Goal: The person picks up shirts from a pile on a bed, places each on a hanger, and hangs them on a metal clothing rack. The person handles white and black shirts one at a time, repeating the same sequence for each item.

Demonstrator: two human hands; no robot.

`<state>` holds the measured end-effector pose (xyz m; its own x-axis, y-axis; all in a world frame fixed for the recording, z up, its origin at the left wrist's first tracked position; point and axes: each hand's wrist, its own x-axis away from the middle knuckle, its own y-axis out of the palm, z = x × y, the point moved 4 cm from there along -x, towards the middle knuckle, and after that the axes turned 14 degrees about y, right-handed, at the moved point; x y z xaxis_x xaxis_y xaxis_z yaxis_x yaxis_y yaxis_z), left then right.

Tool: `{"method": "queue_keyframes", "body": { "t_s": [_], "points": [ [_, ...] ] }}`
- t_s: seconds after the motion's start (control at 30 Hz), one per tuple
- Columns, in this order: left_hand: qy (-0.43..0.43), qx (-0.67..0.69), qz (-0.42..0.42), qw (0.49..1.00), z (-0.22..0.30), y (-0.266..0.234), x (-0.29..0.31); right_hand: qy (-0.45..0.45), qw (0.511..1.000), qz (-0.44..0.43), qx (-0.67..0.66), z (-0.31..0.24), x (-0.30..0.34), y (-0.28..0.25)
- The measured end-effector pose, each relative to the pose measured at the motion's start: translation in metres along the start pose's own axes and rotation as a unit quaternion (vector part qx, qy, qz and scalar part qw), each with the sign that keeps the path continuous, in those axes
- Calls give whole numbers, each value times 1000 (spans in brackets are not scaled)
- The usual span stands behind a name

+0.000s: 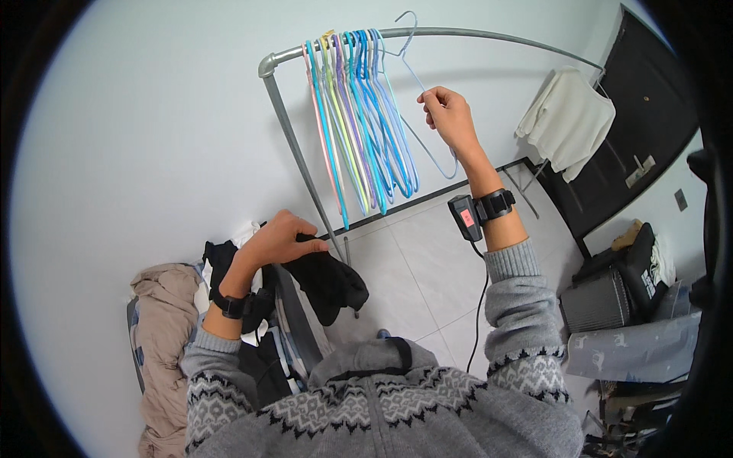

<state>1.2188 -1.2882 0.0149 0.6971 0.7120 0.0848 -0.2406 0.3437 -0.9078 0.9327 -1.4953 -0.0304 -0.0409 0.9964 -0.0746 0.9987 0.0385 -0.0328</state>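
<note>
My right hand [448, 116] is raised at the rail, thumb and fingers pinched on the side of a pale blue-grey hanger [418, 77]. That hanger's hook stands higher than the rail in the picture; whether it touches the metal I cannot tell. Lower on the left, my left hand [284, 238] has a black garment [327, 284] hanging from beneath it. Its thumb and forefinger show a gap, while the other fingers are hidden under the palm. Several coloured hangers [359, 126] hang close together beside my right hand.
A grey metal rail [489, 37] runs along the wall to the right, carrying a white garment [569, 122] near the dark door [637, 126]. Clothes and a brown quilt [164, 305] lie at lower left. A ribbed grey bin [595, 301] stands right. A cable [481, 305] trails from my right wrist.
</note>
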Motion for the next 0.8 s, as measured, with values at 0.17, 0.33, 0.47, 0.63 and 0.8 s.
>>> {"method": "queue_keyframes", "body": {
  "t_s": [0.17, 0.33, 0.47, 0.63, 0.8],
  "points": [
    [19, 43, 7, 999, -2, 15, -8, 1, 999, 26, -36, -6, 24, -28],
    [10, 59, 5, 998, 9, 43, -6, 1, 995, 79, -64, 26, 109, -65],
    [63, 116, 27, 991, 18, 59, -14, -16, 986, 91, -137, 58, 153, -91],
    [79, 90, -4, 993, 25, 73, -20, 138, 978, 136, -82, 105, 170, -119],
    [108, 107, -6, 988, 25, 96, -30, 65, 967, 240, -49, 137, 207, -121]
  ]
}}
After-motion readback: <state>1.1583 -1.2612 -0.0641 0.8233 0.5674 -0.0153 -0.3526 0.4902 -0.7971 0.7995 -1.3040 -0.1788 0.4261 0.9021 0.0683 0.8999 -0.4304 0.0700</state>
